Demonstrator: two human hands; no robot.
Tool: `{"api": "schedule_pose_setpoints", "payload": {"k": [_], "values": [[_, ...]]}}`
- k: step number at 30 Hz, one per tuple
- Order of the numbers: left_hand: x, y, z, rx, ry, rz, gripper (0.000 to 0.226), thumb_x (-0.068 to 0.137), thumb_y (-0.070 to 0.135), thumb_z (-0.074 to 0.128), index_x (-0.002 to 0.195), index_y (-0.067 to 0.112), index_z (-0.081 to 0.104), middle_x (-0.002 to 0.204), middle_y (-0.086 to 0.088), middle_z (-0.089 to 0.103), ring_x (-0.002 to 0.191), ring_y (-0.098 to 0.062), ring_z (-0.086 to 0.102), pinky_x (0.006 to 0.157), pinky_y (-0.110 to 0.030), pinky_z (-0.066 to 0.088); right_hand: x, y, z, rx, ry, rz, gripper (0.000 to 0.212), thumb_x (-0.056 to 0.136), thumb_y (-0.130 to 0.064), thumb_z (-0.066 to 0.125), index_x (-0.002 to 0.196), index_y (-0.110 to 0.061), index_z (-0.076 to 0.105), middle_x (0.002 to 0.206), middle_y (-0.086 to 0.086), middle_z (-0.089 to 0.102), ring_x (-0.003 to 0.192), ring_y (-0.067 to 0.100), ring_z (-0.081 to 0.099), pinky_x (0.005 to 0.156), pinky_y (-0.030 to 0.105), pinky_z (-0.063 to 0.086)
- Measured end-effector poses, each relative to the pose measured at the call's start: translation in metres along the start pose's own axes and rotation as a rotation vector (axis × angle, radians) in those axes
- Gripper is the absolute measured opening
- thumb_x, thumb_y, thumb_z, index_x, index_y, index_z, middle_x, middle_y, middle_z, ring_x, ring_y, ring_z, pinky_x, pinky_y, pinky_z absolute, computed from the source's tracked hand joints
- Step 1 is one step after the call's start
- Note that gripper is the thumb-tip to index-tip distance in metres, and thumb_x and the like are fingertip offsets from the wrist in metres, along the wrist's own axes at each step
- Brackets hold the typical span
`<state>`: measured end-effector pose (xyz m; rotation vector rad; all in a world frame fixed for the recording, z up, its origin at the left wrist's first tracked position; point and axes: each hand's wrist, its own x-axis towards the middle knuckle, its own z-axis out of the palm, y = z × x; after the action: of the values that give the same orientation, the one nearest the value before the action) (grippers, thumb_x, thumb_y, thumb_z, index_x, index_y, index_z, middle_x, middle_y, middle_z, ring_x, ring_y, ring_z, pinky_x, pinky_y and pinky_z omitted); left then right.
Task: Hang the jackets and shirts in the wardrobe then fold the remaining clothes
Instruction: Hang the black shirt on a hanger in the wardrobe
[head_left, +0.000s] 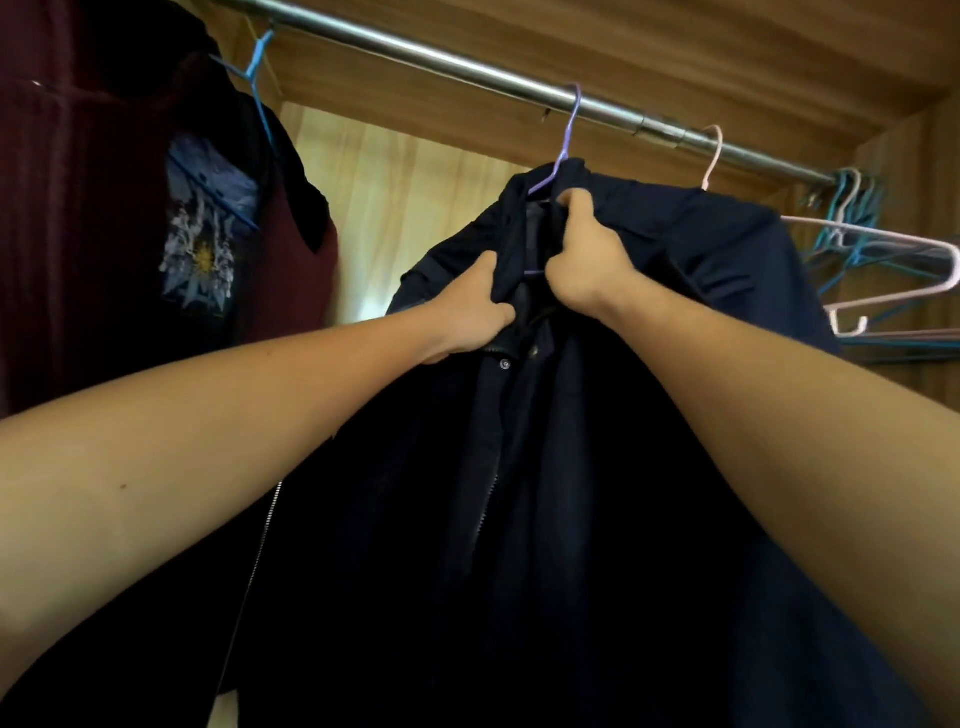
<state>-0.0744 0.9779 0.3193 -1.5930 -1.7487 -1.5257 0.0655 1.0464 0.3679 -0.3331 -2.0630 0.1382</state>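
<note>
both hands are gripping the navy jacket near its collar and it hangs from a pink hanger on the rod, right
No. The head view shows the navy jacket on a purple hanger, not a pink one; the pink hanger hangs empty beside it. The left hand and right hand do grip it near the collar.

Domestic wardrobe interior, viewed from below. Steel clothes rail (467, 67) runs across top. Wooden ceiling panel (675, 47) just above rail, pale wooden back panel (415, 197) behind it, wooden side wall (909, 171) at rail's right end. Hooked on rail: blue hanger (257, 78) toward left with dark printed T-shirt (208, 234), maroon garment (78, 234) beside; purple hanger (570, 130) mid-rail carrying navy jacket (571, 467); pink hanger (716, 150) just right; cluster of bare hangers (852, 197) at right end.
</note>
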Motion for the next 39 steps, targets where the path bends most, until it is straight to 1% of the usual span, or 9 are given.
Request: {"api": "schedule_pose_setpoints", "payload": {"k": [4,8,10,13,17,21,26,31,39], "values": [[-0.022,-0.012,-0.002,-0.007,0.024,-0.014,0.039,0.090,0.012,0.057,0.125,0.023,0.044,0.106,-0.002,0.066,0.097,-0.022,0.066,0.086,-0.040,0.057,-0.019,0.013,-0.010,-0.065,-0.056,-0.020,0.082,0.091,-0.004,0.050,0.159,-0.023,0.010,0.117,0.019,0.060,0.093,0.031,0.057,0.086,0.044,0.052],[-0.043,-0.013,-0.007,-0.024,0.019,-0.057,0.038,0.093,0.014,0.060,0.124,0.026,0.041,0.101,-0.003,0.062,0.082,-0.020,0.061,0.058,-0.027,0.050,-0.040,0.020,-0.005,-0.071,-0.081,-0.004,0.088,0.096,-0.016,0.056,0.162,-0.022,-0.003,0.131,0.020,0.055,0.112,0.035,0.058,0.097,0.041,0.048],[-0.055,-0.009,-0.009,-0.042,0.019,-0.086,0.038,0.093,0.016,0.064,0.124,0.026,0.042,0.102,-0.002,0.062,0.078,-0.016,0.062,0.052,-0.022,0.051,-0.055,0.023,0.002,-0.093,-0.075,0.007,0.088,0.098,-0.029,0.058,0.161,-0.022,-0.003,0.137,0.022,0.051,0.119,0.038,0.056,0.102,0.043,0.046],[-0.074,-0.005,-0.010,-0.081,-0.029,-0.150,0.037,0.092,0.017,0.068,0.118,0.026,0.044,0.099,0.001,0.063,0.086,-0.014,0.066,0.056,-0.023,0.055,-0.091,0.025,0.012,-0.198,-0.149,0.018,0.088,0.097,-0.039,0.060,0.160,-0.018,0.002,0.141,0.021,0.051,0.124,0.040,0.054,0.104,0.042,0.045],[-0.103,-0.016,-0.013,0.008,-0.123,-0.280,0.018,0.091,0.018,0.069,0.101,0.021,0.054,0.094,-0.003,0.060,0.089,-0.015,0.063,0.058,-0.029,0.059,-0.148,0.029,0.026,-0.317,-0.216,-0.019,0.051,0.095,-0.036,0.059,0.136,-0.018,0.034,0.116,0.020,0.065,0.106,0.042,0.063,0.087,0.042,0.050],[-0.138,-0.031,-0.024,0.249,-0.246,-0.383,0.015,0.091,0.022,0.068,0.105,0.018,0.064,0.097,-0.005,0.060,0.087,-0.016,0.059,0.069,-0.038,0.063,-0.195,0.035,0.054,-0.235,-0.532,0.068,0.030,0.092,-0.042,0.064,0.113,-0.023,0.052,0.102,0.007,0.066,0.097,0.030,0.065,0.077,0.031,0.049],[-0.195,-0.041,-0.039,0.474,-0.367,-0.499,0.024,0.089,0.029,0.070,0.111,0.018,0.065,0.093,-0.001,0.063,0.068,-0.013,0.057,0.058,-0.031,0.055,-0.234,0.031,0.072,-0.191,-0.922,0.172,0.052,0.097,-0.045,0.061,0.141,-0.018,0.052,0.140,0.004,0.055,0.124,0.022,0.054,0.090,0.024,0.041],[-0.262,-0.033,-0.051,0.666,-0.395,-0.614,0.033,0.088,0.037,0.070,0.117,0.022,0.064,0.103,0.004,0.065,0.094,-0.015,0.063,0.084,-0.028,0.054,-0.254,0.007,0.072,-0.147,-0.962,0.061,0.052,0.099,-0.042,0.060,0.142,-0.015,0.052,0.143,0.005,0.053,0.128,0.024,0.052,0.101,0.025,0.042],[-0.370,0.030,-0.060,0.651,-0.328,-0.908,0.030,0.096,0.032,0.065,0.122,0.019,0.059,0.100,0.003,0.058,0.086,-0.015,0.062,0.069,-0.027,0.059,-0.300,-0.024,0.063,-0.066,-1.018,-0.195,0.048,0.099,-0.044,0.058,0.137,-0.015,0.056,0.134,0.006,0.057,0.120,0.026,0.056,0.102,0.035,0.048]]}}
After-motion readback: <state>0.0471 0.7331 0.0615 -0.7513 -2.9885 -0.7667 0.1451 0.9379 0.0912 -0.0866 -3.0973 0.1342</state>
